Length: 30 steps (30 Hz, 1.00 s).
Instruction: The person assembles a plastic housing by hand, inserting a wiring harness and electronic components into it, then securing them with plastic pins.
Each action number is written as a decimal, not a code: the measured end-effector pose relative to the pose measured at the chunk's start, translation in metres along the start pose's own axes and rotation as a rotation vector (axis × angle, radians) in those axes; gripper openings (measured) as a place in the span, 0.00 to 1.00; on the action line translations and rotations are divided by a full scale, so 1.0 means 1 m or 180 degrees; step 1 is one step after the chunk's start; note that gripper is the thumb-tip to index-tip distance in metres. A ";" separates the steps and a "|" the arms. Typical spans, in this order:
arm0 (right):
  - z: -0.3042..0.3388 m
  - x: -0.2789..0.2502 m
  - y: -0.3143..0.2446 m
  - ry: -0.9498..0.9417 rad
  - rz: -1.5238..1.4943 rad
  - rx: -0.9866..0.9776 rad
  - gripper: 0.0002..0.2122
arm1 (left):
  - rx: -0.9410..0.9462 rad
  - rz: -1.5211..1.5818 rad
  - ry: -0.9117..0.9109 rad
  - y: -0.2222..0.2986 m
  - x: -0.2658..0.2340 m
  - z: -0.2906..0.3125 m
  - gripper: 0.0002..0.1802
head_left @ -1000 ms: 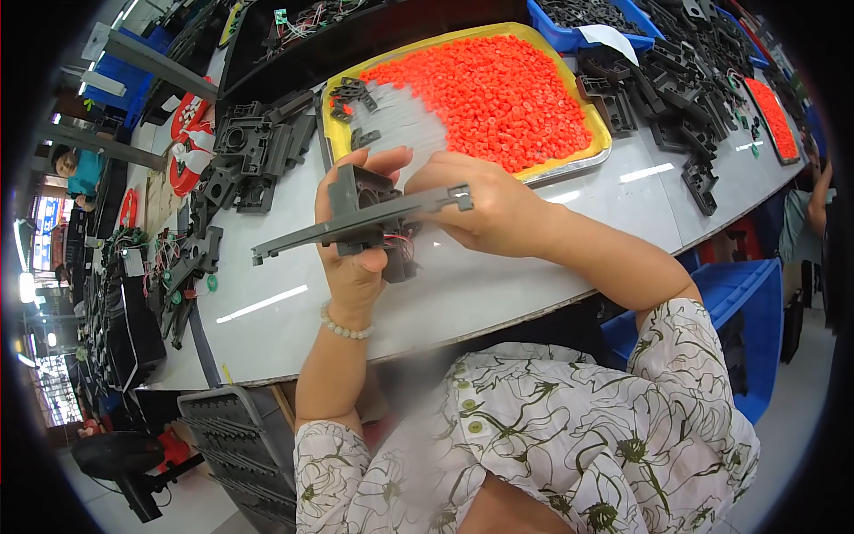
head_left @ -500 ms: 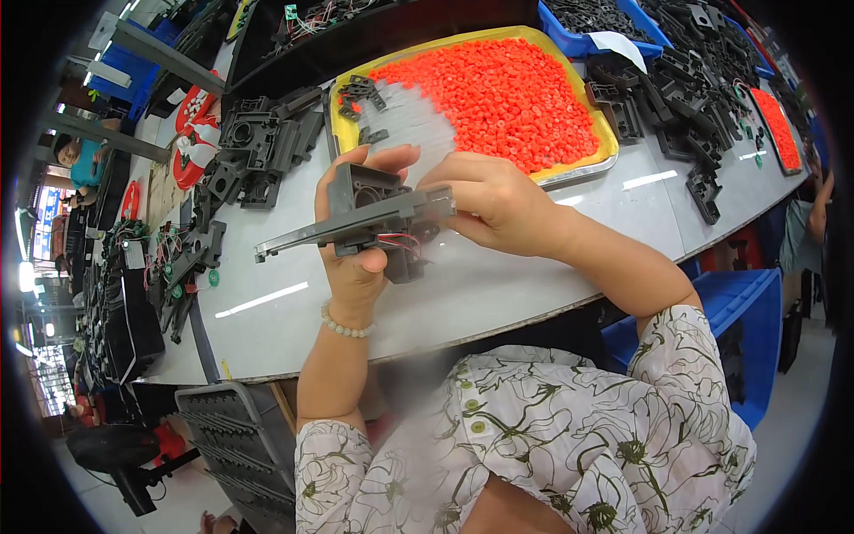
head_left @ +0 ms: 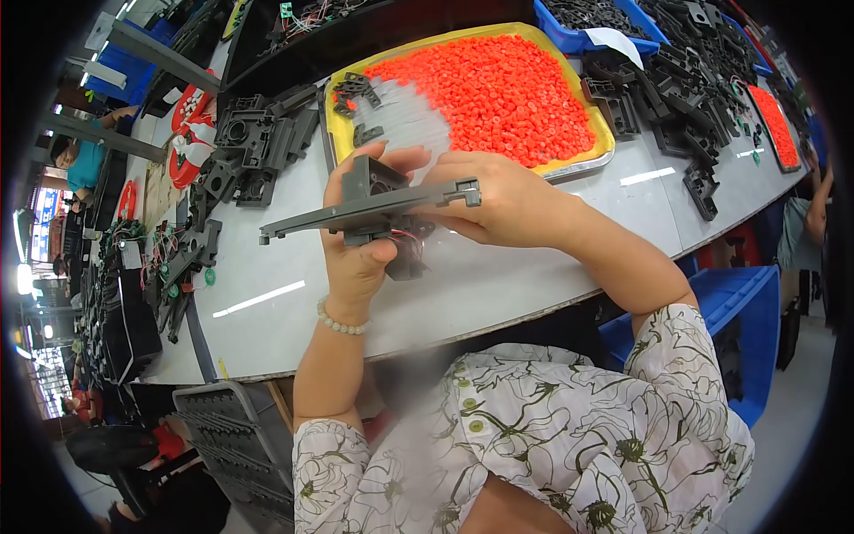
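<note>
A dark grey plastic housing (head_left: 356, 212), a long flat bar with a boxy block on it, is held above the white table. Thin red wires (head_left: 411, 238) come out on its near side. My left hand (head_left: 354, 267) wraps round the block from below, thumb in front and fingertips behind. My right hand (head_left: 511, 200) is closed at the bar's right end, its fingertips partly hidden behind the part. Beyond my hands, a yellow-lined tray (head_left: 583, 93) holds a heap of small orange-red plastic pieces (head_left: 507, 93) and several small dark parts (head_left: 356, 92).
Grey plastic housings (head_left: 253, 147) are piled left of the tray, and more dark parts (head_left: 680, 107) at the right. Wired parts with green discs (head_left: 182, 254) lie at far left. A blue bin (head_left: 614, 31) stands behind, a blue crate (head_left: 756, 329) below the table's right edge.
The housing has turned slightly, its right end now higher and more to the right. My right fingers have slipped further behind that end. My left hand keeps its grip.
</note>
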State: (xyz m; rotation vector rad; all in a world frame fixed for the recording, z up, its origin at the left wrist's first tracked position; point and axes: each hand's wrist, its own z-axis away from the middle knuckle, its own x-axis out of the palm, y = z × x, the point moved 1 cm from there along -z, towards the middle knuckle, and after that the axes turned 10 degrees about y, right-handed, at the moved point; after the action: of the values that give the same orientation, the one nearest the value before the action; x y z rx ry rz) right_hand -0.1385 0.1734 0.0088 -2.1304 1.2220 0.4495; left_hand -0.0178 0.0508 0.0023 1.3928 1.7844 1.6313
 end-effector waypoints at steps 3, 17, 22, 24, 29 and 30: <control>-0.002 -0.001 -0.003 0.0143 0.0008 -0.0092 0.15 | 0.0010 0.0041 0.0024 0.004 0.000 0.000 0.55; -0.001 0.000 -0.006 0.0405 -0.0079 0.0697 0.11 | 0.0248 -0.0015 0.0072 0.004 -0.002 0.000 0.55; 0.000 0.005 -0.007 0.0424 -0.0156 0.0874 0.08 | 0.0157 0.0013 0.0289 0.006 0.001 0.002 0.55; 0.000 0.005 -0.007 0.0446 -0.0265 0.0919 0.08 | 0.0162 0.0051 0.0234 0.006 0.001 0.002 0.55; -0.001 0.005 -0.009 0.0377 -0.0360 0.1041 0.08 | 0.0107 0.0140 0.0218 0.006 0.000 0.003 0.55; -0.003 0.005 -0.009 0.0374 -0.0365 0.1029 0.08 | 0.0050 0.0323 0.0251 0.006 0.000 0.003 0.55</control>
State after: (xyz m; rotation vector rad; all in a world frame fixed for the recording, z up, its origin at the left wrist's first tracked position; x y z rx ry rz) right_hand -0.1278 0.1717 0.0111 -1.9551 1.1416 0.0702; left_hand -0.0136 0.0518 0.0068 1.4670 1.8003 1.7500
